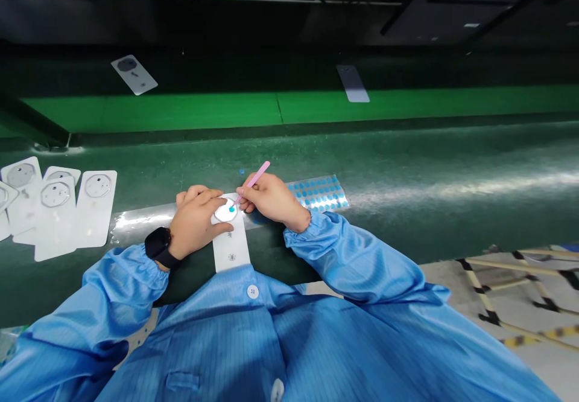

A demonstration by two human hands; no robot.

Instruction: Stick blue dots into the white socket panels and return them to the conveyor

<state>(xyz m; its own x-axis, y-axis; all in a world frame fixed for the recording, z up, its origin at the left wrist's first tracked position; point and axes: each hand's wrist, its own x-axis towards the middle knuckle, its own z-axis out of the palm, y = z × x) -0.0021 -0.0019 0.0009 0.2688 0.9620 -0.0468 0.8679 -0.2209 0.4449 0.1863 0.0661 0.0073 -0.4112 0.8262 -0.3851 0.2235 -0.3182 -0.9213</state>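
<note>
- Fingers (212, 195) of the left hand (196, 221) lie spread and flat, with forefinger and thumb on either side of a round disc (225, 212). Those of the right hand (271, 200) are pressed together, pinching pink tweezers (253, 178).
- Far left on the bench (407, 197), a loose pile of white cards (58, 215) overlaps, each card with a grey disc near its top.
- A black smartwatch (158, 245) sits on the left wrist, above a blue smock cuff.
- Under the left hand a single white card (231, 248) lies lengthways, near the bench edge in front of the person, its disc end away from them.
- On that disc sits a small blue dot (232, 209), with the tweezer tip touching it or just above; I cannot tell which.
- My reading: the dot is being seated on the disc. That calls for a steady tip and the card held flat.
- Just right of the right hand, a clear sheet of blue dots (319, 192) carries them in neat rows. It is the only holder I can see.
- Beyond, on a green conveyor belt (181, 111), lie two more cards, well apart.
</note>
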